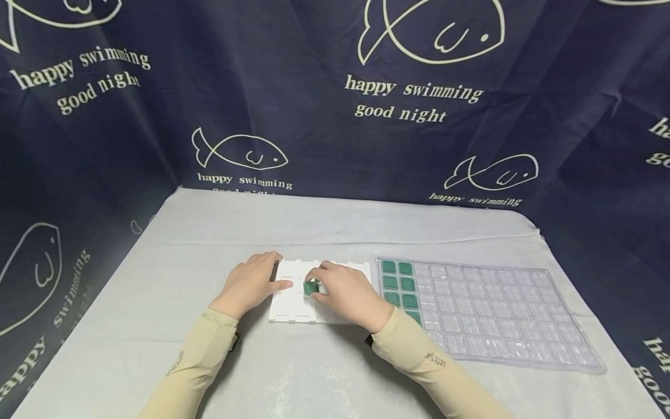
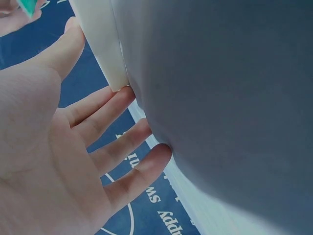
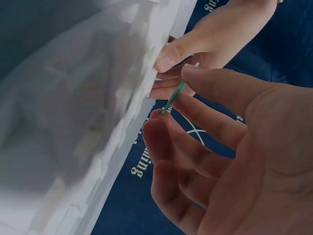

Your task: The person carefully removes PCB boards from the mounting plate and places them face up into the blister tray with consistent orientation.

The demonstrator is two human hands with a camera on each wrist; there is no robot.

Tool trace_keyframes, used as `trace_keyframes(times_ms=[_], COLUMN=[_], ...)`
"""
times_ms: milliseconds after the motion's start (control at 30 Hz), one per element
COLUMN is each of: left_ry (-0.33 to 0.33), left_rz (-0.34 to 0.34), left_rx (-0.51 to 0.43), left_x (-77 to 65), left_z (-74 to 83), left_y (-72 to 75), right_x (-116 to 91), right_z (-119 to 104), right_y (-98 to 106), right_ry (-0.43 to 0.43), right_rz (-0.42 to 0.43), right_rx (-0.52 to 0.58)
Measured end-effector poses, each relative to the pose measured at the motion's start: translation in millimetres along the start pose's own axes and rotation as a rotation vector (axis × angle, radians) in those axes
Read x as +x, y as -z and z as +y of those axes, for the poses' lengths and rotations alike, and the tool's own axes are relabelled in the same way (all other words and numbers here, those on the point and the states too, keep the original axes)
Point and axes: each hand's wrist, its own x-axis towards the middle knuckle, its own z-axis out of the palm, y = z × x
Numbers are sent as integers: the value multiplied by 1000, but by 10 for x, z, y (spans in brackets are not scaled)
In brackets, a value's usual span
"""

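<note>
In the head view, a thin green square board (image 1: 311, 288), probably a small circuit board, is pinched between the thumb and fingers of my right hand (image 1: 348, 293). It is held just over a flat white tray (image 1: 293, 305) with notched edges. Seen edge-on in the right wrist view, the green board (image 3: 176, 95) is very thin. My left hand (image 1: 250, 285) rests at the tray's left edge, thumb on top and fingers along the side. The left wrist view shows those fingers (image 2: 120, 115) fairly straight, with their tips touching the tray's edge and the tabletop.
Right of the white tray lies a clear plastic tray (image 1: 492, 308) with many compartments. Green square boards (image 1: 405, 268) fill several compartments in its left columns. A white cloth (image 1: 335, 227) covers the table, and a dark blue printed curtain (image 1: 314, 87) hangs behind.
</note>
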Motion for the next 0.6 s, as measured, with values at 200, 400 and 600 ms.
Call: trace_keyframes(times_ms=[200, 400, 600], left_ry=[1, 2, -2], left_rz=[3, -3, 1], left_rx=[1, -1, -2], left_x=[-1, -2, 5], left_z=[-2, -7, -16], left_y=[-7, -17, -15], right_x=[-47, -102, -162], right_z=[10, 27, 75], right_y=[23, 77, 113], right_ry=[-9, -21, -27], right_rz=[14, 18, 24], right_rx=[-17, 8, 68])
